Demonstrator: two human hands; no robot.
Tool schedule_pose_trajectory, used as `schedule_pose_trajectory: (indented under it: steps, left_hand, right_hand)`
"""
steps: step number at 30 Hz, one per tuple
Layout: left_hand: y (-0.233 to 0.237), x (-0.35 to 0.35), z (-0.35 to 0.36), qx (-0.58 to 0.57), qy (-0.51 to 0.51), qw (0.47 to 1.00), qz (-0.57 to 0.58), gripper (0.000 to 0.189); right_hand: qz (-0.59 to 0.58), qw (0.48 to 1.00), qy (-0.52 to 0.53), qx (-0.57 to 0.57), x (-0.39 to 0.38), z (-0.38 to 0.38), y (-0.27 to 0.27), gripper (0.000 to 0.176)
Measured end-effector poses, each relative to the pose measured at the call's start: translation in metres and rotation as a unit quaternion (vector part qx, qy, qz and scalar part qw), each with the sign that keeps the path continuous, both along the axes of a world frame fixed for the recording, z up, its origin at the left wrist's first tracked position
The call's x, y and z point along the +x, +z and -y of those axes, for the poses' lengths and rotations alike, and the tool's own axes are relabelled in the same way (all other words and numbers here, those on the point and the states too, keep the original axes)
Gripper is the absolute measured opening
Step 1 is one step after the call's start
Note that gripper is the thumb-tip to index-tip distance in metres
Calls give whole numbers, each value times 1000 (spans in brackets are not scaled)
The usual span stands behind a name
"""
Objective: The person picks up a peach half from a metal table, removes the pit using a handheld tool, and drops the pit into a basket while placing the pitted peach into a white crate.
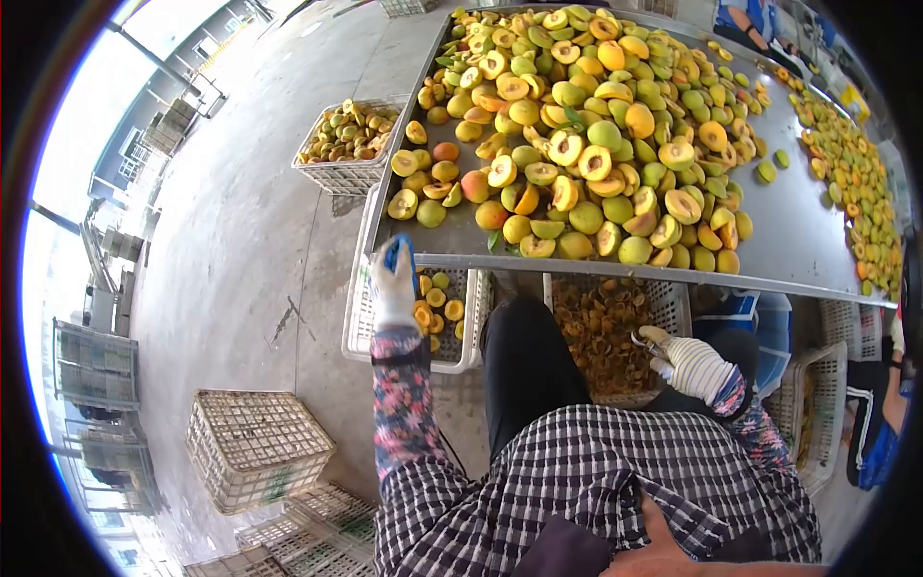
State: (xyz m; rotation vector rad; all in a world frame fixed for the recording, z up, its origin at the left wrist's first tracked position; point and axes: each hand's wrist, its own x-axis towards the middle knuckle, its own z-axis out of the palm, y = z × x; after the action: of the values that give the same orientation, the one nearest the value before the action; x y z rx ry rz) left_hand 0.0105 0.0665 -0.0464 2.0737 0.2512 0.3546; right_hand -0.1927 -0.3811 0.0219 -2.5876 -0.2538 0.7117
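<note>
Grey concrete floor fills the left side, with empty plastic crates (255, 447) stacked low at the edge and a white basket (351, 144) of whole small fruit standing further off, just beside the corner of the steel table (798, 245). Next comes the left hand (394, 284), in a white glove with blue fingertips, raised with its fingers stretched nearly straight and their tips at the table's near rim; whether anything lies in the palm I cannot tell. Directly beneath it a shallow white crate (460, 348) holds a few yellow fruit halves. On the table a broad fruit pile (577, 144) spreads out, green and orange, many pieces cut open with the hollow showing. Below the rim, between the person's dark-trousered knees and the table, sits a crate of stones (601, 332), brown and heaped. Over its right side the right hand (694, 367), in a striped knit glove, is curled closed around a small metal tool (641, 339) whose tip points left. At the far right a co-worker's sleeve (880, 438) shows beside another white crate (817, 404)
</note>
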Motion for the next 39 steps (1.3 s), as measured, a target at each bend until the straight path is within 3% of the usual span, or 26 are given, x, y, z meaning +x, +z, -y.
schedule_pose_trajectory:
  steps: [3,5,7,10,13,14,17,19,20,21,22,23,24,25,29,31,33,37,38,39]
  left_hand:
    - [11,69,-3,53,-68,996,14,41]
    - [26,107,5,209,-63,972,-89,55]
    - [-20,163,-5,271,-52,942,-189,82]
    - [-1,164,25,271,-54,919,-281,97]
    - [-20,174,31,114,-257,914,-292,95]
    - [-26,173,33,159,-394,871,-246,86]
    - [-29,169,27,128,-573,806,-78,75]
    - [-8,187,7,306,-652,679,142,70]
    - [-3,199,12,362,-587,687,229,60]
    - [3,206,9,232,-548,803,-31,50]
    - [3,212,19,60,-461,875,-134,46]
    - [13,210,38,-115,-351,901,-230,44]
    - [28,207,55,58,-365,914,-169,46]
    - [15,216,75,-11,-363,915,-175,56]
    - [41,193,156,279,-432,844,-153,74]
    - [21,190,172,314,-365,869,-112,74]
    - [46,170,182,307,-349,875,-140,71]
    - [40,147,191,137,-325,927,-131,59]
    - [29,143,195,20,-307,945,-110,53]
    - [27,132,201,-212,-334,916,-72,45]
  right_hand:
    - [-13,1000,11,-3,9,-10,1,51]
    - [-2,1000,21,-5,11,-14,5,51]
    - [-3,1000,28,-14,12,-15,2,52]
    - [-13,1000,7,16,8,-10,-12,54]
    - [-49,999,3,20,12,-18,-7,54]
    - [-50,998,11,24,14,-19,-12,53]
    - [-80,997,5,19,21,-21,-13,52]
    - [-38,998,16,56,23,-17,-19,53]
    - [-41,998,12,48,25,-16,-21,54]
    - [-44,998,7,39,26,-15,-22,54]
    - [-44,998,3,38,26,-16,-22,55]
    - [-43,998,-1,37,25,-18,-21,56]
    - [-42,998,-5,36,25,-18,-22,56]
    - [-38,998,-4,42,24,-17,-23,56]
    - [-21,998,-19,59,20,-13,-33,55]
    - [-25,997,-33,58,19,-15,-21,54]
    - [-12,998,-38,53,17,-14,-17,54]
    - [2,996,-65,62,14,-10,-20,52]
    - [59,990,-64,115,14,-8,-25,51]
    - [113,977,-65,168,16,-7,-30,50]
